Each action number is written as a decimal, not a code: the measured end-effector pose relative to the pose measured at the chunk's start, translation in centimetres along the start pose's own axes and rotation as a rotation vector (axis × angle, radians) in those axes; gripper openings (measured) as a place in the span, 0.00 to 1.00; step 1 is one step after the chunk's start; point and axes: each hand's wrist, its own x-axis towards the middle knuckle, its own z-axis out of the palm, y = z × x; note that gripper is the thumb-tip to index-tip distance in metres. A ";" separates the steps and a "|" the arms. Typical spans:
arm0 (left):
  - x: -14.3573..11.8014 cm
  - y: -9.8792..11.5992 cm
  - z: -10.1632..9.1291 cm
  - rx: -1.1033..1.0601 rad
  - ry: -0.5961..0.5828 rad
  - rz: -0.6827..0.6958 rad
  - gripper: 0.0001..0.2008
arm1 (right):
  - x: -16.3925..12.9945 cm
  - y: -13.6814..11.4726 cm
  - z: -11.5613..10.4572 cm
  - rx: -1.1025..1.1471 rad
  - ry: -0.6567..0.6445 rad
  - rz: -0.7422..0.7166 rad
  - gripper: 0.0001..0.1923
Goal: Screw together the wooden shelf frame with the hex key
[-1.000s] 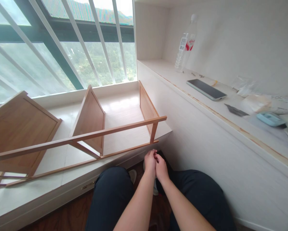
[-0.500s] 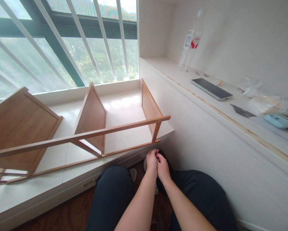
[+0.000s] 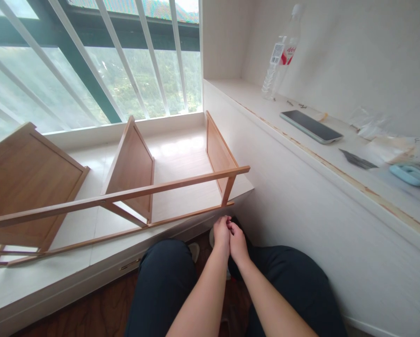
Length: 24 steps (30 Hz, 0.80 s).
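Observation:
My left hand (image 3: 221,232) and my right hand (image 3: 237,241) meet between my knees, pressed together with their fingers curled. Whatever lies between the fingertips, if anything, is hidden or too small to make out. Just beyond them, a wooden shelf rack (image 3: 175,185) lies on its side along the white window ledge (image 3: 182,140). Its shelf panels stand upright, and one end of its frame sits close above my hands without touching them.
On the right, a white counter (image 3: 238,93) with a chipped edge bears a plastic bottle (image 3: 282,56), a phone (image 3: 311,126), crumpled plastic bags (image 3: 388,147) and a light blue object (image 3: 411,174). A barred window (image 3: 126,70) is behind the rack. A drawer handle (image 3: 129,265) shows on the ledge's front.
The view has tilted slightly, so the counter items sit a little higher and farther right. My hands stay together in the same place.

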 end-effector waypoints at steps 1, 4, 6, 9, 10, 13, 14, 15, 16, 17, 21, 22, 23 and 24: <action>0.0 0.0 0.0 0.001 -0.002 -0.002 0.12 | 0.0 0.0 0.0 -0.002 0.000 0.002 0.17; 0.1 0.0 0.0 0.001 -0.004 -0.001 0.12 | 0.1 0.2 0.0 -0.009 0.002 0.008 0.17; 0.1 -0.1 0.0 0.000 -0.002 0.004 0.12 | 0.2 0.3 0.1 -0.011 0.001 0.008 0.17; 0.1 -0.2 0.0 -0.001 0.002 0.014 0.12 | 0.2 0.5 0.0 -0.010 -0.002 0.006 0.17; 0.1 -0.3 0.0 0.000 0.003 0.017 0.12 | 0.2 0.5 0.0 -0.009 -0.004 0.005 0.17; 0.0 -0.3 0.0 0.005 0.003 0.026 0.12 | 0.2 0.6 0.0 -0.007 -0.007 0.005 0.17; 0.0 -0.3 0.0 0.007 0.003 0.028 0.12 | 0.2 0.6 0.0 -0.006 -0.009 0.005 0.17; 0.0 -0.4 0.0 0.010 0.002 0.030 0.12 | 0.2 0.6 0.0 -0.006 -0.010 0.005 0.17; 0.0 -0.4 0.0 0.012 0.002 0.032 0.12 | 0.2 0.5 0.0 -0.006 -0.011 0.006 0.17; 0.1 -0.4 0.0 0.013 0.002 0.033 0.12 | 0.2 0.5 0.0 -0.006 -0.013 0.006 0.17; 0.3 -0.3 0.1 0.018 0.005 0.030 0.12 | 0.2 0.4 -0.2 -0.012 -0.012 0.004 0.17; 0.3 -0.3 0.1 0.019 0.004 0.028 0.12 | 0.2 0.3 -0.2 -0.014 -0.010 0.003 0.17; 0.3 -0.3 0.1 0.020 0.003 0.026 0.12 | 0.2 0.3 -0.3 -0.017 -0.008 0.002 0.17; 0.3 -0.3 0.1 0.020 0.001 0.023 0.12 | 0.1 0.2 -0.3 -0.020 -0.005 0.003 0.17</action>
